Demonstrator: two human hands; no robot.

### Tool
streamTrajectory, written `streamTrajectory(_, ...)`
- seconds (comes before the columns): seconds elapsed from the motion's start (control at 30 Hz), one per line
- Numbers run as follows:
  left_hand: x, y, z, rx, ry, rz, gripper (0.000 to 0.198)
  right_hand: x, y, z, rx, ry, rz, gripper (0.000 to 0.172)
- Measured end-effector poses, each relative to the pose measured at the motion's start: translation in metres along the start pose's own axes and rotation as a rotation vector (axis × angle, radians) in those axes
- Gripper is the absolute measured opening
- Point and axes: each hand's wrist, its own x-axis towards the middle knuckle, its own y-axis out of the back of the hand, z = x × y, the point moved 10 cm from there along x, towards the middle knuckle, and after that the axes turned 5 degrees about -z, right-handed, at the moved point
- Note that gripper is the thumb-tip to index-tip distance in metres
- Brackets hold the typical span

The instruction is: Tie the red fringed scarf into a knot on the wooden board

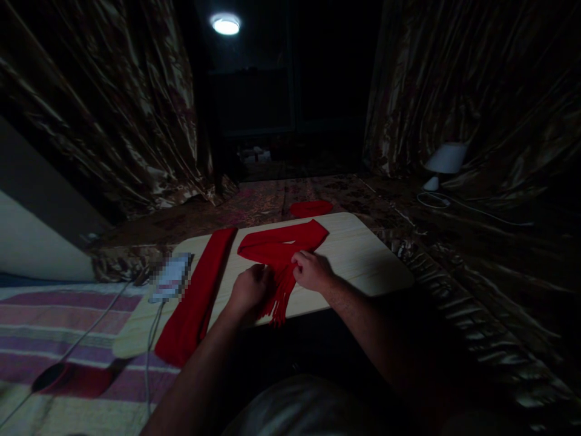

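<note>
A red fringed scarf [281,245] lies bent in a loop on a small pale wooden table [363,257]. My left hand [252,287] is closed on the left edge of the scarf near its fringed end. On the right edge, level with the top of the fringe, my right hand [311,270] pinches the cloth. The fringe hangs between both hands toward the table's near edge. Left of my left hand, a long folded red cloth [202,290] runs across the table and over its near edge.
A pixelated device [170,277] with a cable sits at the table's left. Beyond the far edge lies a red round item [311,208]. A lamp [447,158] stands far right. Striped bedding [68,321] is at left, with curtains [158,121] behind.
</note>
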Motion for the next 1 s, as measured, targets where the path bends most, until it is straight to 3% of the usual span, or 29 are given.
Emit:
streamTrajectory(0.17,0.038,-0.024,0.014,0.104,-0.004,-0.115,0.027,-0.001,0.003,-0.002,0.006,0.012,0.028,0.021)
streamTrajectory(0.33,0.052,-0.018,0.012,-0.115,0.064,-0.004,0.020,0.000,0.006,0.001,0.026,-0.041,0.024,0.011)
streamTrajectory(0.47,0.054,-0.018,0.002,-0.401,0.137,0.003,0.016,0.002,0.010,0.002,0.118,-0.044,0.052,0.010)
streamTrajectory(0.63,0.046,-0.020,0.000,-0.486,0.203,-0.025,0.031,0.001,0.011,0.002,0.166,-0.046,0.052,0.008)
streamTrajectory(0.9,0.034,-0.041,0.017,-0.890,0.244,-0.216,0.033,0.001,0.015,0.003,0.159,-0.062,0.056,0.007)
streamTrajectory(1.0,0.034,-0.051,0.027,-1.057,0.201,-0.341,0.033,0.001,0.012,0.007,0.195,-0.061,0.070,0.009)
